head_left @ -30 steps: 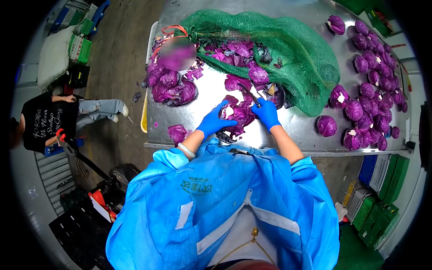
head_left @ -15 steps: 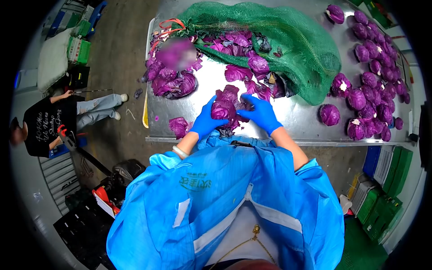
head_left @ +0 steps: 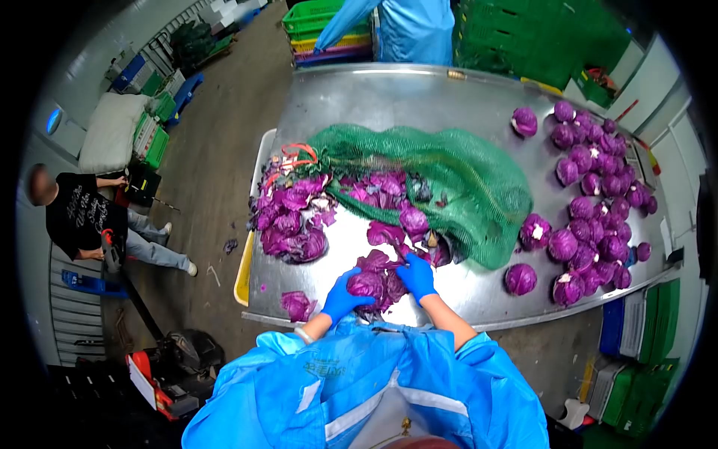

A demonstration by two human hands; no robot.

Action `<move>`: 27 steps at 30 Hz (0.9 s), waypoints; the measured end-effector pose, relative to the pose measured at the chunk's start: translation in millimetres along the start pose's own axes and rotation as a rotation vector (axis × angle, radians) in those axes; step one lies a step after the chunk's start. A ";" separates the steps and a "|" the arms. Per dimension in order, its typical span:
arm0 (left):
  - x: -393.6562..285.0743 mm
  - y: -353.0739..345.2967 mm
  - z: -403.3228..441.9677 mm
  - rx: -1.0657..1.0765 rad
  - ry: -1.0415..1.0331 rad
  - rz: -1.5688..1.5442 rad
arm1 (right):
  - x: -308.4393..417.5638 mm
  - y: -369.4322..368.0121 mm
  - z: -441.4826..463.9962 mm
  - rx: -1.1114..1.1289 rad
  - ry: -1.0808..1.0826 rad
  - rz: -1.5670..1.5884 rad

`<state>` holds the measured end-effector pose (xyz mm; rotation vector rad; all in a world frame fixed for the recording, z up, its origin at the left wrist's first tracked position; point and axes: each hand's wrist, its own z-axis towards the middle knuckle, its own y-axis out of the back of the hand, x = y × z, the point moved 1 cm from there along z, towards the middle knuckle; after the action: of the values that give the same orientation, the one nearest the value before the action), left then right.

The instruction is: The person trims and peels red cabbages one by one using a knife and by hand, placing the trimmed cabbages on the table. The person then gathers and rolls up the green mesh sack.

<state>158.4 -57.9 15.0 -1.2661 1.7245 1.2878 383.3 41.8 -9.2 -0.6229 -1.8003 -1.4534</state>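
Both hands wear blue gloves near the metal table's front edge. My left hand (head_left: 342,296) cups the left side of a purple cabbage (head_left: 366,284) with loose outer leaves around it. My right hand (head_left: 416,277) lies at the leaves on the cabbage's right side, its fingertips partly hidden among them. A green mesh bag (head_left: 479,194) stretches across the table beyond the hands. Torn purple leaves (head_left: 295,239) are heaped to the left, and one leaf piece (head_left: 298,305) lies left of my left hand.
Many whole purple cabbages (head_left: 583,251) cover the right side of the metal table (head_left: 359,93). A person in blue (head_left: 416,30) stands beyond the far edge by stacked crates (head_left: 321,22). Another person (head_left: 82,213) stands at the left near a pallet jack handle (head_left: 138,299).
The view has tilted up, showing the far edge and a person in blue. The dark tool seen earlier in my right hand no longer shows. My right hand has moved onto the leaves.
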 end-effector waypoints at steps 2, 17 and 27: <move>-11.4 -1.6 -4.7 -0.002 0.105 -0.321 | -1.5 27.5 3.7 -0.032 -0.021 -0.099; -38.9 -0.2 16.7 -0.157 -0.079 -0.206 | 75.1 12.7 -17.9 0.079 0.055 0.013; -58.8 9.1 10.5 -0.169 -0.140 -0.097 | 10.8 8.9 35.7 -0.197 0.039 -0.024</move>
<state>169.1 -28.5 66.7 -1.3036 1.4652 1.4527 374.9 77.7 1.2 -0.6676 -1.6520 -1.6612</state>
